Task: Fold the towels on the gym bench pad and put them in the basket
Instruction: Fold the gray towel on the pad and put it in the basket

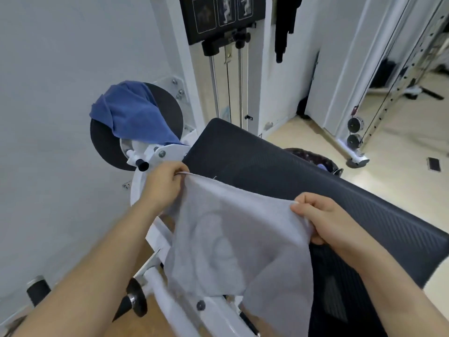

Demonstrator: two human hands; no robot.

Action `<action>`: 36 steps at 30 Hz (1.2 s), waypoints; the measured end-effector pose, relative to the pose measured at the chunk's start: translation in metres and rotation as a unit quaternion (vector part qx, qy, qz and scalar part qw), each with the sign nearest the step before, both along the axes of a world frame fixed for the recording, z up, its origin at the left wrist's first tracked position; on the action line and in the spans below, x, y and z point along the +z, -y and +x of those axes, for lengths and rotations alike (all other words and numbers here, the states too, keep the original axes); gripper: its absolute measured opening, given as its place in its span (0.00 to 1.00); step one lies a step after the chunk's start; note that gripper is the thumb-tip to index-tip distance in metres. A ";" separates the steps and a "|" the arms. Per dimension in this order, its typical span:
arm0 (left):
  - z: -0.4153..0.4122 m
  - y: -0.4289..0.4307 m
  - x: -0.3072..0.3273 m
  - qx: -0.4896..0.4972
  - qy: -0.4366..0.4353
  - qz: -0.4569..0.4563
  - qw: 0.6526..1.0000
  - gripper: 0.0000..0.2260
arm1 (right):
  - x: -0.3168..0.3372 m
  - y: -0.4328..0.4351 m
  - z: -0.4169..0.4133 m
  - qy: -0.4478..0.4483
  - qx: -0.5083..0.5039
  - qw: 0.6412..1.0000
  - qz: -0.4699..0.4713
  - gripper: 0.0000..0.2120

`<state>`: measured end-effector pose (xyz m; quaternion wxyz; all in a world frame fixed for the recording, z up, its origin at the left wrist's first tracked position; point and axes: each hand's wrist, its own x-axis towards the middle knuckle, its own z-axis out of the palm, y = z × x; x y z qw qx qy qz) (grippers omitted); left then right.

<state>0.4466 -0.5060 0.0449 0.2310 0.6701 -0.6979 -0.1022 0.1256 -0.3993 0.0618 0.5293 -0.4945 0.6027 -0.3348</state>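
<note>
Blue towel (132,113) sits up and beyond the left hand (162,183), draped over a black round disc (170,103) on the white machine frame (170,153). Left hand is curled, thumb and fingers pinching the top left corner of the white towel (233,239). White towel is stretched between both hands, top edge taut, the rest hanging loose below them, lower part in front of the white frame. Right hand (323,220) is curled, gripping the top right corner, cloth bunched in the fist. Black ribbed tabletop (267,161) slants from just past the left hand to under and beyond the right hand; cannot tell if the white towel touches it. Dark basket (301,152) is beyond the right hand, behind the tabletop's far edge, mostly hidden, something bluish inside. Pale floor (401,147) is further right.
</note>
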 end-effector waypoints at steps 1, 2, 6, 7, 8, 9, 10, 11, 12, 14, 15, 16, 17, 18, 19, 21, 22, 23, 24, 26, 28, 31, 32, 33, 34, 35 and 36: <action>-0.011 0.016 -0.001 -0.001 -0.021 -0.022 1.000 0.11 | -0.006 0.007 0.002 -0.026 -0.033 0.999 -0.007 0.12; -0.023 0.031 -0.003 -0.003 -0.033 -0.030 0.999 0.11 | -0.011 0.015 0.004 -0.054 -0.075 0.995 -0.024 0.12; -0.054 0.077 -0.026 -0.004 -0.052 -0.025 0.998 0.14 | -0.030 0.038 0.003 -0.241 -0.201 0.943 -0.114 0.09; -0.061 0.080 -0.034 -0.003 -0.026 -0.033 0.999 0.15 | -0.035 0.041 0.001 -0.300 -0.204 0.925 -0.116 0.09; -0.071 0.077 -0.044 -0.017 0.002 -0.050 0.999 0.15 | -0.039 0.044 -0.001 -0.357 -0.194 0.906 -0.114 0.10; -0.083 0.067 -0.054 -0.063 0.009 -0.068 0.996 0.15 | -0.042 0.047 -0.003 -0.407 -0.176 0.889 -0.109 0.12; -0.100 0.051 -0.061 -0.134 0.000 -0.076 0.988 0.13 | -0.045 0.050 -0.003 -0.448 -0.154 0.875 -0.103 0.14; -0.118 0.033 -0.068 -0.211 -0.011 -0.070 0.975 0.13 | -0.047 0.053 -0.003 -0.476 -0.135 0.864 -0.096 0.15; -0.134 0.015 -0.073 -0.272 -0.005 -0.050 0.961 0.14 | -0.047 0.055 -0.003 -0.490 -0.124 0.858 -0.091 0.15; -0.157 -0.004 -0.081 -0.303 0.033 -0.029 0.952 0.17 | -0.046 0.056 -0.004 -0.480 -0.110 0.865 -0.094 0.12; -0.165 -0.004 -0.084 -0.287 0.044 -0.027 0.956 0.19 | -0.046 0.054 -0.006 -0.459 -0.099 0.878 -0.097 0.11; -0.169 -0.002 -0.084 -0.271 0.047 -0.026 0.961 0.21 | -0.046 0.050 -0.007 -0.422 -0.084 0.898 -0.092 0.09; -0.170 0.000 -0.085 -0.262 0.051 -0.026 0.963 0.22 | -0.046 0.045 -0.009 -0.367 -0.070 0.924 -0.083 0.08; -0.170 0.002 -0.086 -0.262 0.058 -0.026 0.963 0.24 | -0.044 0.039 -0.010 -0.292 -0.063 0.952 -0.062 0.07; -0.169 0.003 -0.086 -0.267 0.064 -0.024 0.961 0.25 | -0.043 0.033 -0.011 -0.207 -0.059 0.976 -0.033 0.05; -0.169 0.005 -0.085 -0.278 0.067 -0.011 0.958 0.26 | -0.041 0.023 -0.014 -0.071 -0.050 0.996 0.009 0.06; -0.169 0.005 -0.084 -0.279 0.067 -0.008 0.958 0.27 | -0.039 0.019 -0.017 -0.029 -0.045 0.998 0.021 0.07; -0.170 0.005 -0.083 -0.277 0.066 -0.009 0.958 0.27 | -0.035 0.014 -0.021 0.000 -0.039 0.999 0.026 0.08; -0.170 0.006 -0.082 -0.272 0.067 -0.010 0.960 0.27 | -0.030 0.010 -0.026 0.013 -0.030 0.999 0.026 0.09; -0.171 0.007 -0.079 -0.263 0.068 -0.006 0.962 0.27 | -0.014 0.002 -0.040 0.004 0.003 1.000 0.030 0.09; -0.172 0.007 -0.077 -0.259 0.066 0.007 0.964 0.27 | 0.003 -0.007 -0.057 -0.061 0.037 0.996 0.045 0.08; -0.177 0.008 -0.075 -0.247 0.062 0.032 0.966 0.27 | 0.012 -0.011 -0.078 -0.271 0.046 0.960 0.058 0.06; -0.179 0.008 -0.073 -0.242 0.063 0.046 0.967 0.28 | 0.009 -0.011 -0.082 -0.355 0.034 0.932 0.059 0.05; -0.180 0.007 -0.070 -0.238 0.065 0.061 0.967 0.28 | 0.006 -0.011 -0.083 -0.427 0.008 0.902 0.057 0.04; -0.181 0.006 -0.067 -0.237 0.071 0.075 0.966 0.28 | 0.002 -0.011 -0.083 -0.474 -0.029 0.879 0.052 0.03; -0.183 0.004 -0.064 -0.235 0.083 0.079 0.965 0.28 | -0.002 -0.011 -0.083 -0.500 -0.063 0.863 0.043 0.02; -0.184 0.000 -0.060 -0.233 0.092 0.065 0.966 0.27 | -0.007 -0.011 -0.083 -0.512 -0.087 0.854 0.037 0.02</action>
